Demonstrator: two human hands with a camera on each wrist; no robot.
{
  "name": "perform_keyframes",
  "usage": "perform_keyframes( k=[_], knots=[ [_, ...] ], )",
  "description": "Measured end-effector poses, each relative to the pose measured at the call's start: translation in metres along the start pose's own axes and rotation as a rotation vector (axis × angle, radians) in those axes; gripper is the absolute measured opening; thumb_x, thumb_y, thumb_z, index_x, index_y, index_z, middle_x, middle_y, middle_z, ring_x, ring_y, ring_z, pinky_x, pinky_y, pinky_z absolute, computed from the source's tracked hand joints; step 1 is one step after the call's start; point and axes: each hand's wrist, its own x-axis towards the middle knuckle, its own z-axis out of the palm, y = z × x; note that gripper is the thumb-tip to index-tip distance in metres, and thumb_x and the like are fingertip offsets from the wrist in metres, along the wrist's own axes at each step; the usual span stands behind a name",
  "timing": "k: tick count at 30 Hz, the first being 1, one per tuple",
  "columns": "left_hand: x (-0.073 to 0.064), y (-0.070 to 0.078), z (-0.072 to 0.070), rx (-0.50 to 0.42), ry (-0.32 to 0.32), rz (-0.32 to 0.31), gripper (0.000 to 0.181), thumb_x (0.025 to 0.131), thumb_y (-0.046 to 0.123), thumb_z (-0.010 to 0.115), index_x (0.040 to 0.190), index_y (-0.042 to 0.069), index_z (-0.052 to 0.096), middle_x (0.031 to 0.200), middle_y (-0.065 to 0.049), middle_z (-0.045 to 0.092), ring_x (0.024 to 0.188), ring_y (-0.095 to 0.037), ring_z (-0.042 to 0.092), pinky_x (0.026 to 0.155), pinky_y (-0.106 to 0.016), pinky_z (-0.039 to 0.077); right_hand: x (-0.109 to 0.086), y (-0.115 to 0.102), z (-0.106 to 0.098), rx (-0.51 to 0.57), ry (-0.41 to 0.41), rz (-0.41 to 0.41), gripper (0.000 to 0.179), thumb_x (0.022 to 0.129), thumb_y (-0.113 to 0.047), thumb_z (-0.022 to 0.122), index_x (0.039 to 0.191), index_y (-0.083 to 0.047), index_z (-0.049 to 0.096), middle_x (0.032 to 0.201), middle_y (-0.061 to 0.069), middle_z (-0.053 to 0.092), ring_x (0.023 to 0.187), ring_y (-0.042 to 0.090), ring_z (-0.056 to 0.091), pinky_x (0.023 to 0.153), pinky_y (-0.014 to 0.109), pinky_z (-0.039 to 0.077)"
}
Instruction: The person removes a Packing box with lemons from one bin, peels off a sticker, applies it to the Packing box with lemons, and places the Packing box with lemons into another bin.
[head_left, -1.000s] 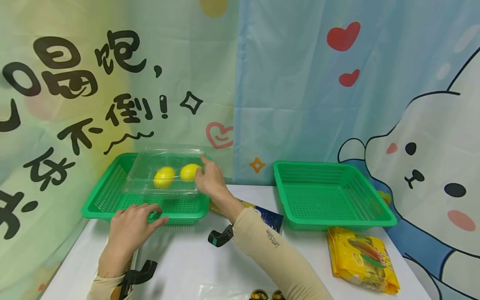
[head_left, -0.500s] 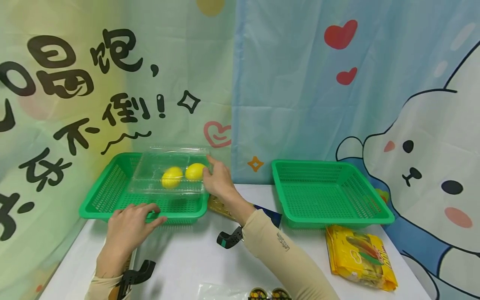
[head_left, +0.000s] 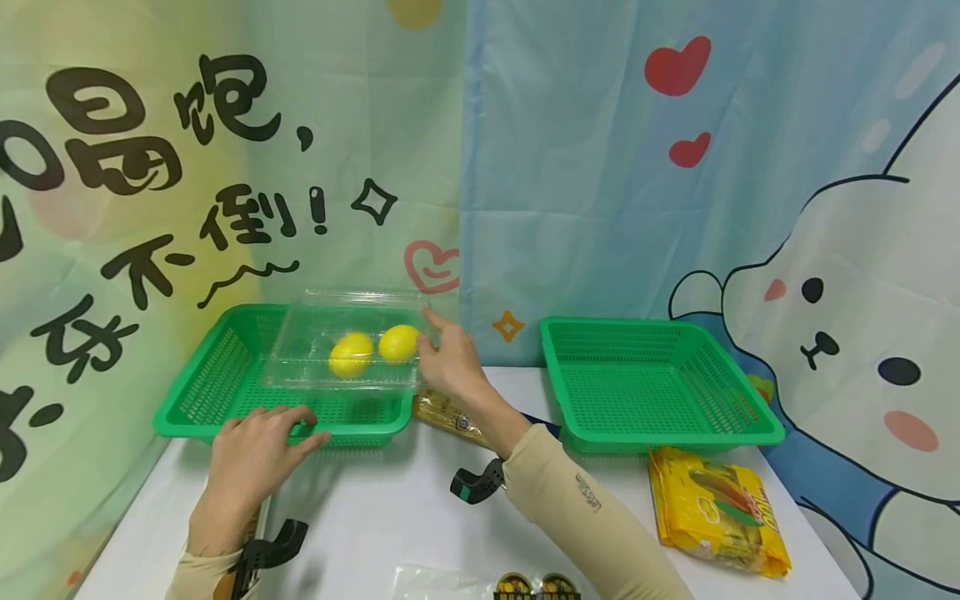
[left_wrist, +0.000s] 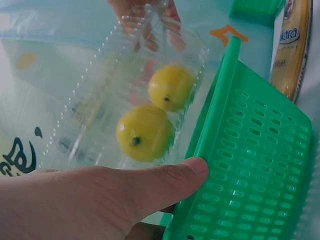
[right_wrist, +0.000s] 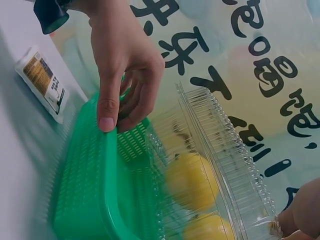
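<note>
A clear plastic clamshell box point(head_left: 300, 346) with two lemons point(head_left: 351, 356) in it is held over the left green basket point(head_left: 180, 408). My right hand point(head_left: 456, 360) grips the box by its right end; in the left wrist view its fingers point(left_wrist: 172, 32) show through the plastic. My left hand point(head_left: 258, 457) holds the basket's front rim. Its thumb point(right_wrist: 106, 112) lies on the outer side and the other fingers curl over to the inside. Whether the box touches the basket at the back, I cannot tell.
A second green basket point(head_left: 645, 400) stands to the right. In front of it lies a yellow bag point(head_left: 720, 517) with a mango picture. A gold packet point(head_left: 450, 417) lies partly behind my right forearm. A clear bag point(head_left: 442, 583) with round labels lies at the near edge.
My right hand has drawn the clear box with the lemons to the right across the basket. My left hand stays on the rim. The head view has shifted slightly.
</note>
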Motion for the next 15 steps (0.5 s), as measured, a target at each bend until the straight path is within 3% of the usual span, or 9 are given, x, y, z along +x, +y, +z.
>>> perform_keyframes(
  k=[1,3,5,7,8,11,15],
  knots=[
    [0.0,0.0,0.0,0.0,0.001,0.001,0.033,0.085,0.049,0.084,0.104,0.022,0.079,0.092,-0.006,0.078,0.083,-0.033,0.07,0.074,-0.061,0.053,-0.001,0.0,-0.002,0.003,0.002,0.001,0.056,0.111,-0.022,0.051,0.164,-0.031,0.035,0.157,0.016,0.052,0.039,0.008,0.035,0.036,0.023,0.036],
    [0.0,0.0,0.0,0.001,0.003,0.002,0.033,0.086,0.049,0.083,0.104,0.022,0.079,0.092,-0.006,0.078,0.083,-0.033,0.07,0.073,-0.06,0.053,-0.003,0.001,-0.005,0.0,0.006,0.003,0.056,0.111,-0.023,0.051,0.163,-0.032,0.035,0.147,0.017,0.062,0.038,0.008,0.034,0.036,0.023,0.035],
    [0.001,0.0,0.0,0.002,0.003,0.004,0.034,0.086,0.05,0.083,0.104,0.022,0.079,0.092,-0.006,0.078,0.082,-0.032,0.07,0.072,-0.06,0.053,-0.005,0.002,-0.008,-0.011,0.012,-0.002,0.055,0.111,-0.023,0.051,0.163,-0.033,0.036,0.121,0.018,0.075,0.038,0.008,0.033,0.036,0.023,0.035],
    [0.001,0.0,-0.001,0.005,0.002,0.005,0.033,0.086,0.05,0.083,0.103,0.022,0.079,0.094,-0.006,0.078,0.082,-0.032,0.07,0.072,-0.059,0.053,-0.007,0.003,-0.011,-0.016,0.024,-0.011,0.055,0.11,-0.023,0.052,0.162,-0.033,0.037,0.097,0.02,0.077,0.037,0.008,0.032,0.036,0.023,0.034],
    [0.001,0.0,-0.001,0.005,0.001,0.005,0.033,0.086,0.05,0.083,0.103,0.023,0.079,0.094,-0.006,0.078,0.082,-0.032,0.07,0.072,-0.059,0.053,-0.007,0.004,-0.013,-0.018,0.028,-0.014,0.055,0.11,-0.023,0.052,0.162,-0.033,0.037,0.096,0.02,0.077,0.037,0.009,0.032,0.035,0.023,0.034],
    [0.0,0.0,0.0,0.006,-0.005,0.004,0.033,0.086,0.05,0.083,0.103,0.023,0.079,0.095,-0.006,0.078,0.083,-0.032,0.07,0.073,-0.06,0.053,-0.01,0.006,-0.017,-0.014,0.028,-0.019,0.056,0.11,-0.023,0.053,0.162,-0.033,0.037,0.128,0.018,0.072,0.038,0.008,0.032,0.036,0.022,0.035],
    [0.0,-0.001,0.0,0.003,-0.008,0.003,0.033,0.086,0.05,0.083,0.103,0.023,0.079,0.096,-0.006,0.078,0.084,-0.033,0.07,0.075,-0.061,0.053,-0.013,0.009,-0.022,-0.014,0.025,-0.021,0.056,0.11,-0.024,0.052,0.163,-0.033,0.036,0.157,0.013,0.053,0.04,0.008,0.033,0.039,0.022,0.037]
  ],
)
